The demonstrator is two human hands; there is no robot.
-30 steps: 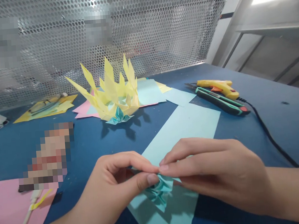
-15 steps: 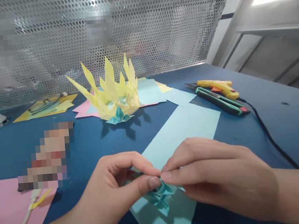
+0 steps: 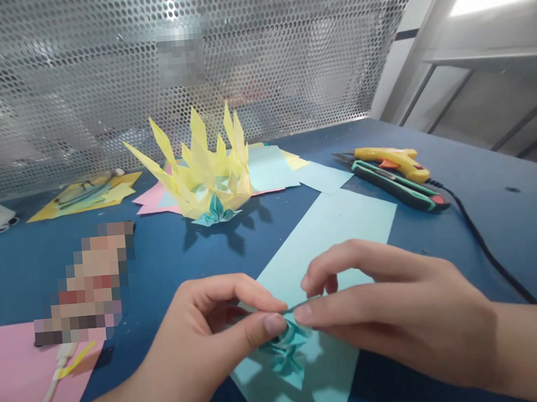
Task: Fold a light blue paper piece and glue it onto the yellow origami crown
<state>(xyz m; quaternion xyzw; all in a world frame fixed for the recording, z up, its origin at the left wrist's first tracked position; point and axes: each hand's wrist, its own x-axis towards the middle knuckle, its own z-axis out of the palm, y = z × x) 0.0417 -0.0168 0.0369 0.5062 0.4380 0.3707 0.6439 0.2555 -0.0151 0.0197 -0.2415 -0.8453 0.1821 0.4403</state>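
Observation:
My left hand [image 3: 213, 329] is closed, its thumb and forefinger pinching the top edge of a small teal origami flower [image 3: 287, 354]. The flower's pointed petals hang below the fingertips, and its upper part is partly hidden by my fingers. My right hand [image 3: 388, 303] has its thumb tip against the flower's upper right edge, while the forefinger is lifted and apart from the thumb. Beneath both hands lies a long light blue paper sheet [image 3: 331, 233]. Farther back stands a yellow folded-paper crown [image 3: 200, 163] with a teal origami flower [image 3: 216, 211] at its front.
At the right lie a yellow glue gun [image 3: 393, 157] with a black cord [image 3: 480, 240] and a green-black utility knife [image 3: 395, 185]. A blurred-out phone-like object [image 3: 86, 280] with a white cable [image 3: 46, 398] lies left, by pink paper [image 3: 16, 363]. A perforated metal panel [image 3: 261, 53] closes the back.
My right forefinger has lifted away from the flower's top edge, opening a gap above the thumb. My left hand keeps its pinch. The view has shifted slightly.

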